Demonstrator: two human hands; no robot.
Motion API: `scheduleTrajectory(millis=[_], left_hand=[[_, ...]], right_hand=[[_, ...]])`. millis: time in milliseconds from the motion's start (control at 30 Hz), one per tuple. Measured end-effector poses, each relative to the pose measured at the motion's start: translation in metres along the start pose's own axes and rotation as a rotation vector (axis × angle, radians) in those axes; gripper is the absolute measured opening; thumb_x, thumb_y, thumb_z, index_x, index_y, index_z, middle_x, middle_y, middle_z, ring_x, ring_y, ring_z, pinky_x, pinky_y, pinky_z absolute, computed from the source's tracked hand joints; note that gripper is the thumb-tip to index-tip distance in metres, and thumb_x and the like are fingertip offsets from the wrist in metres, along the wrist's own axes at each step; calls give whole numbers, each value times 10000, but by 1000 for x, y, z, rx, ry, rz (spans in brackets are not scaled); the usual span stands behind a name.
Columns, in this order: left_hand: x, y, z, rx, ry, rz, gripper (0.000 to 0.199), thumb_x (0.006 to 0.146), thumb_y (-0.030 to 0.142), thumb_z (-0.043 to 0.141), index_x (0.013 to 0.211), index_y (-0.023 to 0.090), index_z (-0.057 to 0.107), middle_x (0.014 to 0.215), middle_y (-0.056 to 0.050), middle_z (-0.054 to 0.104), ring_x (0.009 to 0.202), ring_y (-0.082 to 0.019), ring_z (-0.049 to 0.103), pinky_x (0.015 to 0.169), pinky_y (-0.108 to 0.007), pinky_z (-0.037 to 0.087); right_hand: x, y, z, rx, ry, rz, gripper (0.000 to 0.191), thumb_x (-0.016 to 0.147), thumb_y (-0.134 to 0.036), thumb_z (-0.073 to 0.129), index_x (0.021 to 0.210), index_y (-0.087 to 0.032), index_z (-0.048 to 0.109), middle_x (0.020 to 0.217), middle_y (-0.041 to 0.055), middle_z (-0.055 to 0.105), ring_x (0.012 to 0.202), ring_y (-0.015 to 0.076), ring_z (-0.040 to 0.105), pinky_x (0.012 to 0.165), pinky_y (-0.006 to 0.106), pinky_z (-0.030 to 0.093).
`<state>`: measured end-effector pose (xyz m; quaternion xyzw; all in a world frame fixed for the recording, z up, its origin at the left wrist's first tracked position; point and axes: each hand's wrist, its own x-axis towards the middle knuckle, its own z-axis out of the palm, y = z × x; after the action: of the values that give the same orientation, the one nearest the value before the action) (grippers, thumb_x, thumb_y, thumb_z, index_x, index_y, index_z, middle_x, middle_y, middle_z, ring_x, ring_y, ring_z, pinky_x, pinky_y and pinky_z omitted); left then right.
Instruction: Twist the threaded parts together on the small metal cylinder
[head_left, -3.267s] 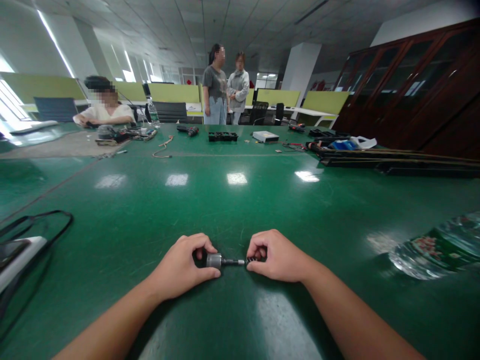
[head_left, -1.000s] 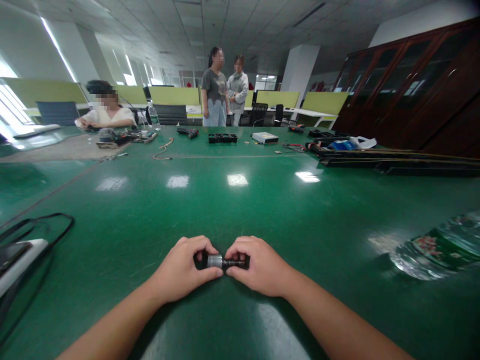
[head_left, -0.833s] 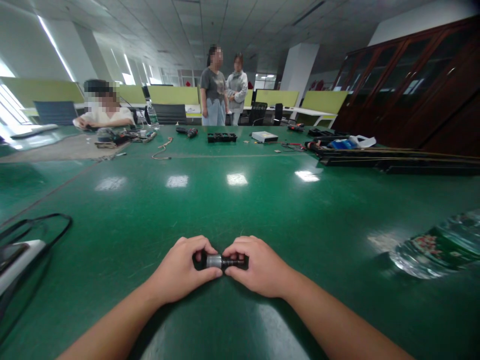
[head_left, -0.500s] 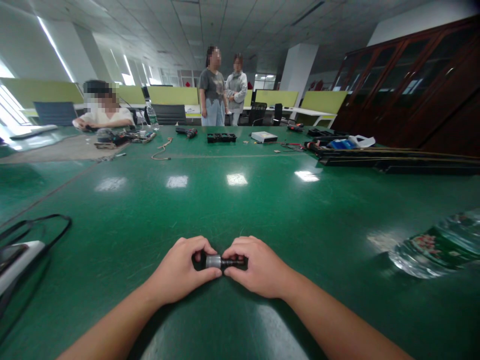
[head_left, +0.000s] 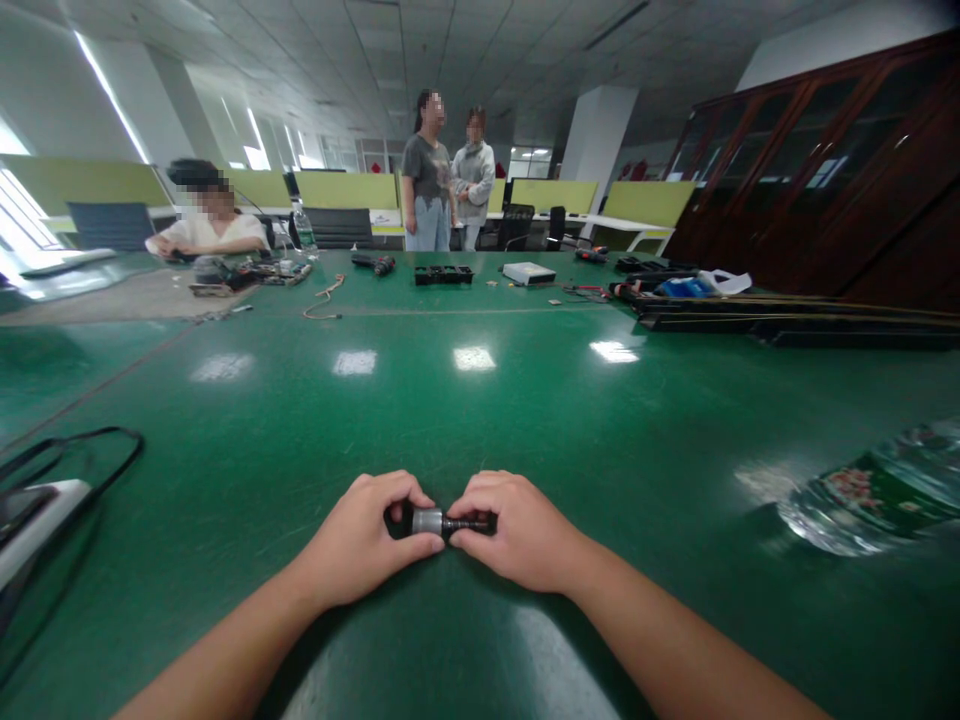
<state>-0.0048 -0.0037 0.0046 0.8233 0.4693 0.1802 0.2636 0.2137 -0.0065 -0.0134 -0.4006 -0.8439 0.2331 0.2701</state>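
Note:
Low in the middle of the head view, a small metal part (head_left: 427,521) lies sideways between my two hands. Its left portion is a smooth silver cylinder; the right portion is a thin, dark, ribbed shaft (head_left: 469,524). My left hand (head_left: 371,535) pinches the silver cylinder, thumb on the near side and index finger on the far side. My right hand (head_left: 517,530) is closed around the ribbed shaft with thumb and fingertips close to where it meets the cylinder. The part's far ends are partly hidden by the curled fingers. Both hands are at the green tabletop (head_left: 480,420).
A water bottle (head_left: 877,495) lies at the right. On the left is a white power strip (head_left: 45,525) with a black cable (head_left: 112,440). Farther back are a power drill (head_left: 373,264), a black frame (head_left: 443,275), a white box (head_left: 529,273) and dark rails (head_left: 705,312). Several people are beyond.
My hands and the metal part have hardly moved. In the background, one standing person has shifted slightly to the right.

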Motion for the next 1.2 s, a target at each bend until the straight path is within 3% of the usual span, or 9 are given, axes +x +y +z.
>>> scheduleTrajectory(millis=[367, 700, 967, 1133, 1200], left_hand=[[0, 1, -1, -4, 1, -5, 235, 766, 414, 752, 863, 225, 652, 841, 23, 686, 772, -191, 590, 751, -302, 378], [1, -3, 0, -4, -16, -21, 236, 779, 408, 758, 887, 225, 654, 871, 33, 687, 776, -183, 588, 767, -305, 368], [2, -1, 0, -2, -18, -38, 250, 756, 405, 774, 881, 220, 662, 845, 33, 676, 772, -187, 585, 756, -305, 365], [2, -2, 0, 5, -20, -43, 243, 710, 325, 798, 891, 226, 669, 840, 37, 666, 789, -191, 588, 760, -305, 370], [2, -2, 0, 10, -18, -47, 253, 697, 298, 801, 902, 230, 670, 838, 39, 663, 796, -191, 588, 761, -303, 373]], right_hand=[[-2, 3, -2, -3, 4, 15, 124, 728, -201, 769, 846, -199, 733, 735, -2, 648, 719, 145, 580, 674, 265, 402], [-9, 23, -34, 47, -41, 158, 55, 677, -131, 731, 711, -168, 707, 645, -21, 592, 590, 109, 531, 544, 226, 377], [-5, 17, -23, 33, -50, 103, 64, 686, -182, 772, 739, -180, 735, 662, -20, 618, 620, 114, 556, 621, 250, 395], [-3, 5, -13, 119, -50, 116, 303, 667, -106, 773, 949, -208, 728, 792, -17, 691, 714, 131, 604, 718, 264, 423], [-3, 1, -11, 123, -56, 124, 292, 681, -93, 760, 945, -211, 717, 805, -19, 701, 729, 135, 608, 739, 272, 421]])
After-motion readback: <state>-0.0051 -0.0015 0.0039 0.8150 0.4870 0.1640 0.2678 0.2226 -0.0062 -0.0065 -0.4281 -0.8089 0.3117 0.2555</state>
